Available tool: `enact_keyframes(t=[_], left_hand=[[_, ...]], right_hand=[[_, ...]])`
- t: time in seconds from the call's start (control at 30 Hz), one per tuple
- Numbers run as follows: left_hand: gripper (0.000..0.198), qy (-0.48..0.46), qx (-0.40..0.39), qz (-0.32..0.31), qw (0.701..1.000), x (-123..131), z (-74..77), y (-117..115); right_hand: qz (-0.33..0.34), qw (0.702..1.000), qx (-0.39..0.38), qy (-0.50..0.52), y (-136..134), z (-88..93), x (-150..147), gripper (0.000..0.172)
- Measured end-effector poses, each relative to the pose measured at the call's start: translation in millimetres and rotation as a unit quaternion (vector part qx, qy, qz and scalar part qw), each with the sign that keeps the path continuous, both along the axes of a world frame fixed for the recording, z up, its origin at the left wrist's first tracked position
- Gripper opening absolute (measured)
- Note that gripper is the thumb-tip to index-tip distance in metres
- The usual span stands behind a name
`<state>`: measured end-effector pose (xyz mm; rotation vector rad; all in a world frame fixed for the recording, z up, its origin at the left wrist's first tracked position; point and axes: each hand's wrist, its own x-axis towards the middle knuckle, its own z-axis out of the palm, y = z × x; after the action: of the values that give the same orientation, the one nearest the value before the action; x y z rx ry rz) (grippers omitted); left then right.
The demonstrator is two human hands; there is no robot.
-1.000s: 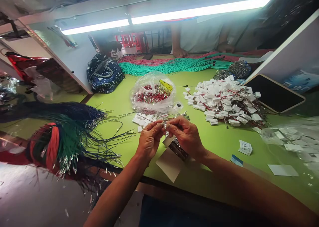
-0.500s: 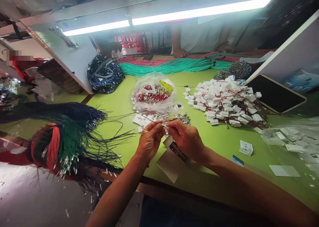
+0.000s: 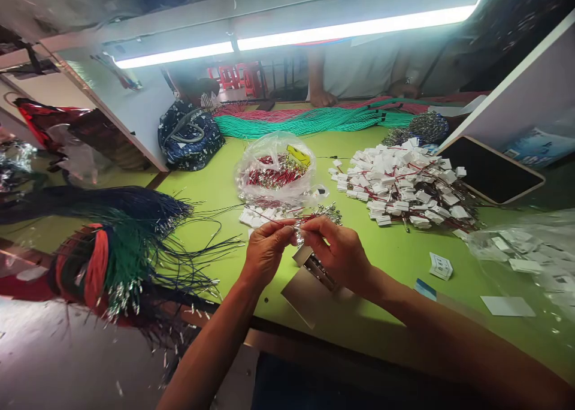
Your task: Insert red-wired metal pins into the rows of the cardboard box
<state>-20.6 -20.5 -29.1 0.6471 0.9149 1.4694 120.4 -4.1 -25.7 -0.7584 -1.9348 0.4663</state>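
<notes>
My left hand point(image 3: 266, 251) pinches a thin red wire point(image 3: 279, 222), with its thumb and forefinger near the wire's end. Fingertip to fingertip with it, my right hand point(image 3: 344, 254) is closed in a pinch on something small at the same spot; a shiny bit shows between the two, too small to name. Beneath the right hand lies a small open box point(image 3: 320, 272) with dark metallic contents, partly hidden. Just beyond the hands are white connector housings point(image 3: 256, 216) and a clear plastic bag point(image 3: 245, 158) of short red wires with metal ends.
To the right rises a heap of white housings on red wires point(image 3: 399, 188), near a dark-screened tablet point(image 3: 489, 169). Blue and green wire bundles point(image 3: 130, 242) hang over the left edge. Green cables point(image 3: 296, 124) cross the back, where another person's hand point(image 3: 323, 97) rests.
Both hands stay together in their pinch, the left one shifted slightly left. The whole view has moved a little; objects on the right appear slightly further left.
</notes>
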Motion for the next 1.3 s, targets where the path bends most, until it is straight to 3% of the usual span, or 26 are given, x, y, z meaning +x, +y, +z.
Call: enact_keyframes(t=[0.13,0.2,0.3,0.53,0.6,0.67,0.83,0.9,1.1,1.3], left_hand=[[0.018,0.027,0.044,-0.019,0.999,-4,0.9,-1],[0.019,0.017,0.053,-0.018,0.998,-4,2.2,-2],[0.019,0.007,0.046,-0.010,0.999,-4,4.0,-3],[0.017,0.034,0.047,-0.032,0.998,-5,0.1,-3],[0.017,0.042,0.049,-0.031,0.997,-5,-1.2,-3],[0.019,0.040,0.048,-0.032,0.998,-4,-1.3,-4],[0.023,0.002,0.046,-0.046,0.998,-2,1.7,-5],[0.024,-0.002,0.045,-0.042,0.998,0,3.0,-5],[0.023,0.008,0.042,0.010,0.999,4,4.1,-7],[0.022,0.044,0.061,0.031,0.997,3,3.7,-8]], right_hand=[[0.062,0.982,-0.172,0.043,-3,10.7,2,0.009],[0.069,0.976,-0.201,0.046,-4,14.2,3,0.010],[0.052,0.986,-0.155,0.027,-4,15.3,4,0.008],[0.004,0.999,0.042,-0.019,-4,7.8,4,0.010],[-0.001,0.998,0.057,-0.018,-4,6.6,3,0.010],[0.008,1.000,0.018,0.000,-4,7.3,3,0.009],[0.072,0.982,-0.163,0.066,-8,12.7,1,0.010],[0.070,0.978,-0.180,0.080,-10,12.8,0,0.011],[0.029,0.989,-0.111,0.094,-12,9.5,-5,0.006],[0.066,0.956,-0.258,0.127,-14,12.6,-6,0.014]])
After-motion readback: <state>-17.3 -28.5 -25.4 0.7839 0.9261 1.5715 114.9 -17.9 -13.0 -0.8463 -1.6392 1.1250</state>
